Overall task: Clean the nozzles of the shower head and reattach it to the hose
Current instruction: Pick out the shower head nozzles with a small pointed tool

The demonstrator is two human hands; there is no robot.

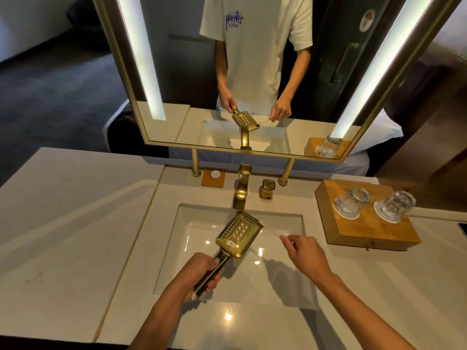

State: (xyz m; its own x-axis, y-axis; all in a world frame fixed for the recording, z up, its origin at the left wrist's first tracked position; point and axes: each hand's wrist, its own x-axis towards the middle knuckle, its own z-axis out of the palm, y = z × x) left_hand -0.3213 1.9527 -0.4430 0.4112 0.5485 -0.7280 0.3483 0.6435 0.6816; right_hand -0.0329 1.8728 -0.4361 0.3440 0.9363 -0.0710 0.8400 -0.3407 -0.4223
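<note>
Both hands busy over the sink: we are at the nozzle-cleaning step.

Our left hand (202, 271) grips the handle of the gold shower head (238, 234), held face-up above the basin (192, 223), just in front of the faucet (241, 190). Our right hand (307, 253) pinches a thin, blurred brush-like tool (271, 231) whose tip meets the head's far corner. No hose is in view, so reattaching waits; next we judge the tool must work across the nozzle rows.
</note>
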